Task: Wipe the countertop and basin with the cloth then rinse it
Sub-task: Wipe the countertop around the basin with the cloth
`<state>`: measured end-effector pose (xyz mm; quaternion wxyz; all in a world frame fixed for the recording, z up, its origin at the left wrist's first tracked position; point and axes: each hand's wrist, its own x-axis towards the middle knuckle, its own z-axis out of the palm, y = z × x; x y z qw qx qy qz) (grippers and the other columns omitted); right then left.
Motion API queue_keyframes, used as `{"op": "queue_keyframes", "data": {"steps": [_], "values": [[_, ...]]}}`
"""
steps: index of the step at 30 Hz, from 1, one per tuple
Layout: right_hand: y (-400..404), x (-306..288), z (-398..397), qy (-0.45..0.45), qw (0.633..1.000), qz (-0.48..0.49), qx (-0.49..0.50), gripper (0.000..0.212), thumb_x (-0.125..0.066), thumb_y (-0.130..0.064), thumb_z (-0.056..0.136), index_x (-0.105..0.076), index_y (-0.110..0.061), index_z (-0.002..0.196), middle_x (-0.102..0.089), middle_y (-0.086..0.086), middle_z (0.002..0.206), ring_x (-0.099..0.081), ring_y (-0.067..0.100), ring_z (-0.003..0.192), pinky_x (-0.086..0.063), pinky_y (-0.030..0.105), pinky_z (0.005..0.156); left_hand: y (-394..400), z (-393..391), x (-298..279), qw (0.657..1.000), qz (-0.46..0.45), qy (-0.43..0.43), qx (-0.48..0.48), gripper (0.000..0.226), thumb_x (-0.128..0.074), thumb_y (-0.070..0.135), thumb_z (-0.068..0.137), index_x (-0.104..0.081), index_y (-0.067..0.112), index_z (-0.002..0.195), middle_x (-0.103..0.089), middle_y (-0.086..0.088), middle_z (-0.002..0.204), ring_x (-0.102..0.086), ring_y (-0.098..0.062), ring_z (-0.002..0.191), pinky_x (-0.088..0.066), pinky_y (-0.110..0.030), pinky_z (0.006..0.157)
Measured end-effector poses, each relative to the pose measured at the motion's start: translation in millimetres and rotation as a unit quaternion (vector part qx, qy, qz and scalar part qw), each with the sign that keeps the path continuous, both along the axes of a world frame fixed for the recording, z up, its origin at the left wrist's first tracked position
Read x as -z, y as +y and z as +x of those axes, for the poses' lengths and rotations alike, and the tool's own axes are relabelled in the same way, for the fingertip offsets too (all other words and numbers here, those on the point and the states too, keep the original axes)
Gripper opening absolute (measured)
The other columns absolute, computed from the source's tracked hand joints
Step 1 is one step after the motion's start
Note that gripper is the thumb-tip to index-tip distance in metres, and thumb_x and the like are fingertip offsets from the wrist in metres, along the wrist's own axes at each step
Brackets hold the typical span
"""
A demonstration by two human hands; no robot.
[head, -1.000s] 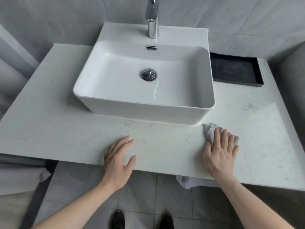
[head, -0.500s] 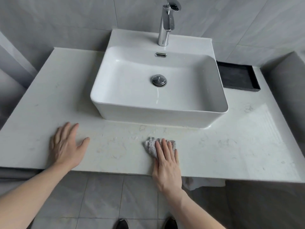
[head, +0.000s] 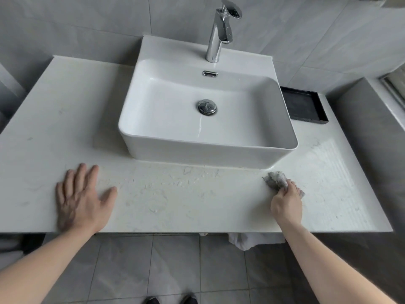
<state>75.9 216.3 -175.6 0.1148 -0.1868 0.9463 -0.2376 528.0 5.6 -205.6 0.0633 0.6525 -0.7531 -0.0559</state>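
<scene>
**Cloth at right front of tabletop**

Compared with half a second earlier, the right hand [head: 286, 202] and the grey cloth [head: 276, 179] are now at the right front of the tabletop [head: 175, 205], below the basin's [head: 208, 128] right corner; previously they sat near the centre. The fingers curl over the bunched cloth and press it onto the surface. The left hand [head: 82, 200] lies flat at the left front, fingers spread. A chrome faucet [head: 219, 34] stands behind the basin. A black tray [head: 304, 105] sits to its right. Wet streaks mark the front strip.
</scene>
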Motion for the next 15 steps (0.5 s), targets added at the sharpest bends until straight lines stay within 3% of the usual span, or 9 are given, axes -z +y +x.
{"op": "queue_keyframes", "data": {"steps": [2, 8, 11, 15], "values": [[-17.3, 4.0, 5.2, 0.015, 1.0, 0.001, -0.016, 0.045, -0.033, -0.015, 0.107, -0.045, -0.006, 0.149, -0.043, 0.014, 0.155, -0.027, 0.032, 0.148, -0.013, 0.051, 0.126, 0.1, -0.6, -0.4, 1.0, -0.002, 0.0, -0.002, 0.077, -0.036, 0.061, 0.085, -0.032, 0.025, 0.153, -0.02, -0.002, 0.166, -0.013, -0.028, 0.153, -0.009, -0.049, 0.123], [-66.7, 15.9, 74.8, 0.016, 0.999, 0.034, -0.037, 0.061, -0.033, -0.027, 0.107, -0.017, -0.006, 0.163, -0.007, 0.011, 0.173, -0.002, 0.03, 0.159, 0.003, 0.048, 0.127, 0.4, -1.2, -2.5, 1.0, -0.007, 0.0, -0.007, 0.077, -0.037, 0.06, 0.085, -0.032, 0.026, 0.154, -0.02, -0.001, 0.167, -0.012, -0.026, 0.153, -0.008, -0.048, 0.124], [-92.4, 18.9, 125.4, 0.016, 0.998, 0.02, -0.063, 0.066, -0.038, -0.024, 0.104, -0.015, -0.001, 0.162, -0.009, 0.018, 0.171, -0.001, 0.033, 0.159, 0.007, 0.046, 0.126, 1.2, -2.5, -2.4, 1.0, -0.008, 0.003, -0.016, 0.077, -0.038, 0.06, 0.084, -0.033, 0.026, 0.154, -0.02, 0.0, 0.167, -0.012, -0.025, 0.154, -0.008, -0.047, 0.124], [-111.1, 20.8, 165.2, 0.015, 0.996, 0.019, -0.081, 0.07, -0.043, -0.023, 0.1, -0.018, 0.003, 0.16, -0.016, 0.023, 0.168, -0.006, 0.039, 0.158, 0.0, 0.052, 0.128, 1.0, -2.1, -0.9, 1.0, -0.01, 0.002, -0.012, 0.077, -0.039, 0.059, 0.085, -0.033, 0.027, 0.154, -0.02, 0.0, 0.167, -0.012, -0.025, 0.154, -0.008, -0.047, 0.124]]}}
